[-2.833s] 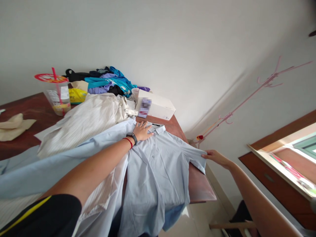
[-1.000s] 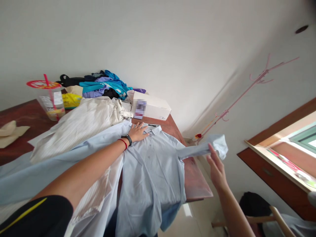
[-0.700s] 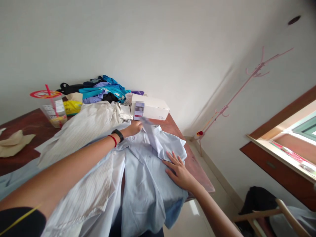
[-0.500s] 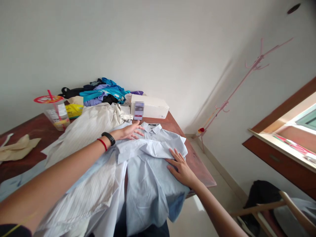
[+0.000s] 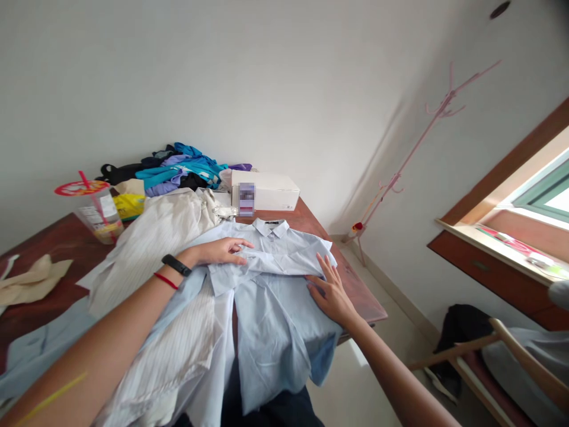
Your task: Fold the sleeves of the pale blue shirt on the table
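A light blue collared shirt (image 5: pixel 280 320) lies spread on the table, its lower part hanging over the near edge. One sleeve (image 5: pixel 267 262) is laid across the chest, below the collar. My left hand (image 5: pixel 221 250), with a black wristband and a red cord at the wrist, rests over the shirt's left shoulder and the folded sleeve. Its fingers are slightly bent and apart. On the shirt's right side my right hand (image 5: pixel 331 293) lies with fingers spread, near the bend of the sleeve. A cream striped garment (image 5: pixel 146 237) lies to the left, partly under my left forearm.
At the back, a phone (image 5: pixel 246 199) leans on a white box (image 5: pixel 275 190), beside a clothes pile (image 5: pixel 178 169). A plastic cup (image 5: pixel 100 216) with a straw, a yellow packet (image 5: pixel 128 206) and brown paper (image 5: pixel 35 281) stand left. A pink coat rack (image 5: pixel 415 148) and chair (image 5: pixel 502 350) are right.
My left hand has moved down from beside the collar onto the folded sleeve, its fingers bending somewhat. My right hand remains spread on the shirt's right side. The view has shifted slightly.
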Available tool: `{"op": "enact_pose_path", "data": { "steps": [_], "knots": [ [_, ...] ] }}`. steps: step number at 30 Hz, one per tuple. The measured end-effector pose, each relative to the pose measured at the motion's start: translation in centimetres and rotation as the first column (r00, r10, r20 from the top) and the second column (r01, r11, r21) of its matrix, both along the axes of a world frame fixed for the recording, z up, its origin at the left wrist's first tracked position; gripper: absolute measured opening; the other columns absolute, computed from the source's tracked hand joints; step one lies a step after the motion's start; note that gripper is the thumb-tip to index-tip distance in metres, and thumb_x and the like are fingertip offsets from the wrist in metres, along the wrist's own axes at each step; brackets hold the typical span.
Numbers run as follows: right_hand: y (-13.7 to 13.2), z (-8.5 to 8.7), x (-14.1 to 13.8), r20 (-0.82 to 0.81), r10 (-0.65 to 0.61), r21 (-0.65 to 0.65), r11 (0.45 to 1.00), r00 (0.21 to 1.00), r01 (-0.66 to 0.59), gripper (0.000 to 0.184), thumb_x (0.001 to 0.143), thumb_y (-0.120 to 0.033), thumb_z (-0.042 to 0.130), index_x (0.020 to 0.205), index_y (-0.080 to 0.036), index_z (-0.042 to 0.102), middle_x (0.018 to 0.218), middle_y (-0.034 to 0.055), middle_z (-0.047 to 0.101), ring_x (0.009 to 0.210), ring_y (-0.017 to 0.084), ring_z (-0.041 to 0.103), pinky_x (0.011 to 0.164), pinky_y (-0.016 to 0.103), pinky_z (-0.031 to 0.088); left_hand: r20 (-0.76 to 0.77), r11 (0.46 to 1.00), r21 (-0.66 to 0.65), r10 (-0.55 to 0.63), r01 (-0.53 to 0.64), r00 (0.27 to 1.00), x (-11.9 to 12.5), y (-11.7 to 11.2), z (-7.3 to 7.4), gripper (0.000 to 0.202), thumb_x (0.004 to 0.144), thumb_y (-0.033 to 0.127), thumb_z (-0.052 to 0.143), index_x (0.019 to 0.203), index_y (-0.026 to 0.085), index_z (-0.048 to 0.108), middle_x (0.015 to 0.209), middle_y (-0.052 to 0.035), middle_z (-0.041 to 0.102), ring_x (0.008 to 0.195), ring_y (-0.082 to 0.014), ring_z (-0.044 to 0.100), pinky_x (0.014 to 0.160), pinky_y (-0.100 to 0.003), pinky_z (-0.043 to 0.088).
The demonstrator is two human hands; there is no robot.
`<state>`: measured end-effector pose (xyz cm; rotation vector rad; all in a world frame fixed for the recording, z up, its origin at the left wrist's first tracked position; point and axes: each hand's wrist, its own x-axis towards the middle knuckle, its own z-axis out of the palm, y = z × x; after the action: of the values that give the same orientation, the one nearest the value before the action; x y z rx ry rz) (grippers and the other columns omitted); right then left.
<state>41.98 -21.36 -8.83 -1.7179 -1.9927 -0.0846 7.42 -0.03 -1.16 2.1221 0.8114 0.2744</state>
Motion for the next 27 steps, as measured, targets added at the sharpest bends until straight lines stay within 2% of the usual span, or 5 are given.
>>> {"op": "enact_pose_path", "data": {
  "steps": [6,11,19,22,27],
  "knots": [
    [-0.1,0.2,0.4,-0.031,0.084,0.154,0.985,0.996,-0.079,0.029,0.101,-0.028,0.055,0.115,-0.027,0.080,0.160,0.0087,0.049,0.152,0.036,0.039,0.120,0.061,0.037,0.083,0.993,-0.046,-0.103,0.107,0.991,-0.1,1.5,-1.2,0.059,0.078,0.056,0.077,0.130,0.029,0.067,0.137,-0.0043,0.068,0.135,-0.0277,0.058,0.116,-0.038,0.043],
    [-1.2,1.7,-0.7,-0.114,0.196,0.113,0.976,0.974,-0.183,0.031,0.104,-0.027,0.050,0.120,-0.025,0.076,0.108,0.0106,0.077,0.098,0.024,0.073,0.088,0.039,0.060,0.133,0.993,-0.077,-0.080,0.091,0.988,-0.4,1.9,-1.0,0.055,0.084,0.050,0.072,0.133,0.027,0.065,0.136,-0.0057,0.067,0.131,-0.0270,0.061,0.112,-0.040,0.048],
    [-0.4,4.2,-6.2,-0.131,0.366,-0.250,0.887,0.921,-0.388,0.049,0.106,-0.049,0.050,0.145,-0.023,0.062,0.154,0.0134,0.055,0.142,0.030,0.052,0.118,0.046,0.045,0.424,0.895,-0.435,0.106,0.100,0.900,-0.1,0.2,1.4,0.068,0.084,0.035,0.080,0.146,0.025,0.054,0.141,-0.0111,0.064,0.122,-0.0266,0.066,0.098,-0.035,0.055],
    [1.8,3.3,-6.4,-0.060,0.319,-0.364,0.875,0.946,-0.318,0.068,0.104,-0.061,0.046,0.156,-0.018,0.049,0.165,0.0179,0.040,0.153,0.036,0.038,0.125,0.053,0.032,0.543,0.830,-0.536,0.198,0.155,0.816,-0.4,-0.3,2.2,0.069,0.086,0.028,0.081,0.148,0.024,0.053,0.135,-0.0122,0.068,0.109,-0.0241,0.072,0.089,-0.030,0.058],
    [5.3,1.8,-4.4,0.064,0.099,-0.404,0.912,0.993,-0.065,0.071,0.105,-0.063,0.039,0.153,-0.013,0.050,0.159,0.0210,0.047,0.150,0.038,0.041,0.125,0.055,0.026,0.567,0.810,-0.571,0.270,0.135,0.779,-0.9,-0.2,2.6,0.062,0.087,0.023,0.081,0.144,0.024,0.059,0.132,-0.0108,0.070,0.107,-0.0226,0.074,0.084,-0.026,0.058]
  ]
}}
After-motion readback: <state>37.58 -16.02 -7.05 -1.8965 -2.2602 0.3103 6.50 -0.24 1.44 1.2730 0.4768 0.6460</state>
